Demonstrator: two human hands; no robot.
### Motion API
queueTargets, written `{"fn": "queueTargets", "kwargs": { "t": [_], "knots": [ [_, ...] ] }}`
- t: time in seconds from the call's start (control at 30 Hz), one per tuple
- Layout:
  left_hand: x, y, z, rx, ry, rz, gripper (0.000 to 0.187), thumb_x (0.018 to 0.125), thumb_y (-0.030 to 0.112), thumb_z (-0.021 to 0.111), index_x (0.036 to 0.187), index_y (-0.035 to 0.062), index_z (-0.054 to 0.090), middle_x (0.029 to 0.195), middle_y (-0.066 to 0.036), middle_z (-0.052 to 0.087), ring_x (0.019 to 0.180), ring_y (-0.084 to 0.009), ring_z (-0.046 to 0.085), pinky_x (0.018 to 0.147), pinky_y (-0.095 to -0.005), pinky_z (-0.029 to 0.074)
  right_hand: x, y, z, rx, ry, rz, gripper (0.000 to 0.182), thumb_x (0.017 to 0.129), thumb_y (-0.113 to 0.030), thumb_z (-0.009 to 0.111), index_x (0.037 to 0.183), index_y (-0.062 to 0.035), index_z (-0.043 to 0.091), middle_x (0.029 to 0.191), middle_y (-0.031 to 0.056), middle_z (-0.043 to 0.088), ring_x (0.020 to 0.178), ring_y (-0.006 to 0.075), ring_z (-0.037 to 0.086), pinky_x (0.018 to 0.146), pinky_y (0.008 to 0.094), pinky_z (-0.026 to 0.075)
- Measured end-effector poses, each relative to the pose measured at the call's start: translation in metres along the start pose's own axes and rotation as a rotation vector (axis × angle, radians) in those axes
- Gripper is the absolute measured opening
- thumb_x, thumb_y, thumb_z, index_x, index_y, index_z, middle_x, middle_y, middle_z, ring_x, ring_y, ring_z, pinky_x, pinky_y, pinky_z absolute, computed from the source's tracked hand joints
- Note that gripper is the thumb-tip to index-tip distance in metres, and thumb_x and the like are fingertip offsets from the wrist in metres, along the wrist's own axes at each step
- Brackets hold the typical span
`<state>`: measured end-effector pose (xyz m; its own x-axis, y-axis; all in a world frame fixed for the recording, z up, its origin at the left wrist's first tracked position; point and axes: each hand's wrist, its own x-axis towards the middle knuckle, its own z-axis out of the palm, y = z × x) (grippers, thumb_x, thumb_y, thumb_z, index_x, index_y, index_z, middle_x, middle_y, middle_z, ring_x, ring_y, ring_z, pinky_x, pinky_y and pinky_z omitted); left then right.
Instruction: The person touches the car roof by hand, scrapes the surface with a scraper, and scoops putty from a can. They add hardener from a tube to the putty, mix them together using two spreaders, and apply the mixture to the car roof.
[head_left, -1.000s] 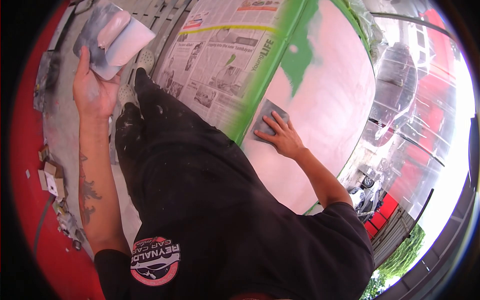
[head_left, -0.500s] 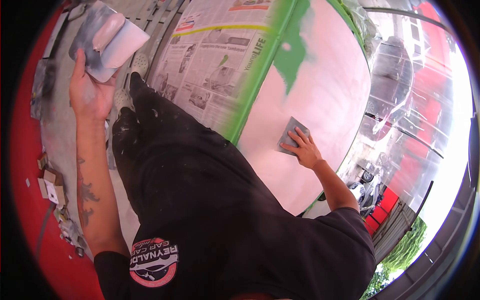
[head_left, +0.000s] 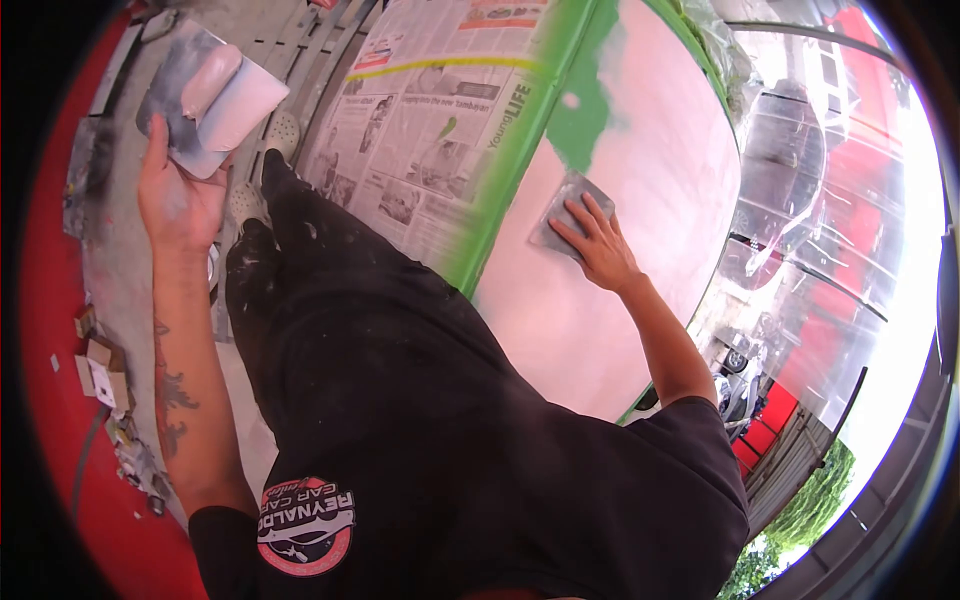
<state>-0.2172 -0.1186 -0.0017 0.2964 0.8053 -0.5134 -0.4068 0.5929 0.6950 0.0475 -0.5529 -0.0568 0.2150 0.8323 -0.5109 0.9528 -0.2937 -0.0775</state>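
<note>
My left hand (head_left: 182,205) holds up a flat mixing board (head_left: 165,95) by its near edge, thumb over one side. A thick lump of pale pink body filler (head_left: 210,82) lies on the board, beside smeared grey and whitish areas. My right hand (head_left: 603,248) grips a square grey putty spreader (head_left: 549,236), its fingers laid across the top face. The spreader rests on a car panel (head_left: 665,140) coated in pale pink, just below a bare green patch (head_left: 583,125). The fingers hide part of the spreader.
Newspaper (head_left: 400,140) masks the area left of a green painted edge (head_left: 500,205). Clear plastic sheeting (head_left: 780,150) hangs at the right. Cardboard boxes (head_left: 105,375) and clutter lie on the floor at the left. My legs (head_left: 330,270) stand close to the panel.
My right hand and the spreader have moved up the panel and slightly left, closer to the green patch. My left hand and the board have dipped slightly.
</note>
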Motion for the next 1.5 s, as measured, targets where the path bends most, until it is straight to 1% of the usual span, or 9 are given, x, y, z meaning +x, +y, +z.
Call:
{"fn": "queueTargets", "kwargs": {
  "t": [0.23, 0.33, 0.63, 0.97, 1.03, 1.23, 1.4, 1.47, 1.5],
  "knots": [
    [-0.006, 0.004, 0.004, 0.004, 0.029, 0.011, 0.044, 0.101, 0.03, 0.044, 0.133, 0.0002, 0.042, 0.133, -0.012, 0.052, 0.122, -0.0283, 0.051, 0.103, -0.0455, 0.041, 0.04, -0.004, 0.005, -0.004, 0.008, -0.102, 0.068, 0.083, -0.011, 0.062, 0.142, -0.0355, 0.038, 0.152, -0.0005, 0.026, 0.144, 0.0275, 0.017, 0.112, 0.0555, 0.024],
    [-0.001, 0.005, -0.006, 0.003, -0.023, 0.003, 0.044, 0.101, 0.03, 0.044, 0.133, 0.0001, 0.042, 0.133, -0.013, 0.051, 0.123, -0.0286, 0.05, 0.104, -0.0457, 0.04, 0.044, -0.005, 0.006, -0.013, -0.019, -0.097, 0.065, 0.085, -0.012, 0.06, 0.142, -0.0356, 0.039, 0.153, -0.0005, 0.025, 0.144, 0.0276, 0.017, 0.112, 0.0561, 0.024],
    [-0.003, 0.003, -0.003, 0.026, -0.011, 0.029, 0.045, 0.101, 0.029, 0.044, 0.134, -0.0005, 0.041, 0.134, -0.013, 0.05, 0.123, -0.0287, 0.05, 0.105, -0.0459, 0.039, 0.045, -0.009, 0.012, -0.006, 0.019, -0.119, 0.058, 0.088, -0.014, 0.057, 0.14, -0.0352, 0.042, 0.152, 0.0, 0.028, 0.144, 0.0278, 0.018, 0.111, 0.0561, 0.026],
    [-0.002, 0.003, 0.001, 0.012, -0.016, 0.019, 0.045, 0.1, 0.029, 0.045, 0.134, -0.0003, 0.041, 0.134, -0.012, 0.051, 0.123, -0.0281, 0.05, 0.104, -0.0454, 0.039, -0.003, 0.001, 0.022, -0.006, -0.071, -0.052, 0.065, 0.084, -0.006, 0.058, 0.139, -0.0373, 0.042, 0.152, -0.0022, 0.029, 0.144, 0.0259, 0.017, 0.112, 0.0549, 0.024],
    [-0.001, 0.003, 0.0, 0.014, -0.037, 0.01, 0.045, 0.1, 0.029, 0.045, 0.134, -0.0002, 0.042, 0.134, -0.012, 0.051, 0.123, -0.0279, 0.05, 0.104, -0.045, 0.04, -0.016, 0.006, 0.022, -0.035, -0.145, -0.011, 0.069, 0.082, -0.002, 0.058, 0.139, -0.0376, 0.042, 0.153, -0.0034, 0.028, 0.144, 0.0253, 0.017, 0.113, 0.0535, 0.023],
    [0.004, 0.001, -0.006, 0.003, -0.053, -0.008, 0.044, 0.1, 0.029, 0.045, 0.132, -0.0001, 0.043, 0.131, -0.012, 0.053, 0.12, -0.027, 0.053, 0.102, -0.0427, 0.042, -0.056, 0.033, 0.014, -0.09, -0.28, 0.052, 0.071, 0.079, 0.001, 0.058, 0.138, -0.0365, 0.043, 0.152, -0.003, 0.028, 0.144, 0.0251, 0.017, 0.114, 0.0524, 0.022],
    [0.004, 0.002, -0.012, 0.003, -0.044, -0.01, 0.043, 0.1, 0.03, 0.045, 0.131, -0.0001, 0.044, 0.13, -0.012, 0.054, 0.119, -0.0267, 0.053, 0.101, -0.0422, 0.043, -0.051, 0.062, -0.011, -0.149, -0.243, 0.139, 0.069, 0.078, 0.002, 0.059, 0.137, -0.0331, 0.046, 0.149, 0.0007, 0.032, 0.143, 0.0269, 0.02, 0.113, 0.0511, 0.024],
    [0.005, 0.001, -0.015, 0.011, -0.035, -0.011, 0.043, 0.101, 0.03, 0.044, 0.131, -0.0001, 0.044, 0.13, -0.012, 0.054, 0.119, -0.0267, 0.053, 0.101, -0.0423, 0.043, -0.025, 0.067, -0.017, -0.095, -0.005, 0.137, 0.068, 0.079, 0.002, 0.058, 0.137, -0.0308, 0.046, 0.148, 0.0022, 0.034, 0.142, 0.0283, 0.022, 0.111, 0.05, 0.027],
    [0.006, 0.0, -0.017, 0.008, -0.038, -0.01, 0.043, 0.101, 0.029, 0.044, 0.132, -0.0002, 0.044, 0.13, -0.012, 0.054, 0.119, -0.0267, 0.053, 0.101, -0.0424, 0.043, -0.009, 0.066, -0.022, -0.11, 0.038, 0.098, 0.067, 0.079, 0.002, 0.057, 0.137, -0.0293, 0.046, 0.147, 0.003, 0.036, 0.141, 0.0291, 0.025, 0.109, 0.0488, 0.03]
  ]
}}
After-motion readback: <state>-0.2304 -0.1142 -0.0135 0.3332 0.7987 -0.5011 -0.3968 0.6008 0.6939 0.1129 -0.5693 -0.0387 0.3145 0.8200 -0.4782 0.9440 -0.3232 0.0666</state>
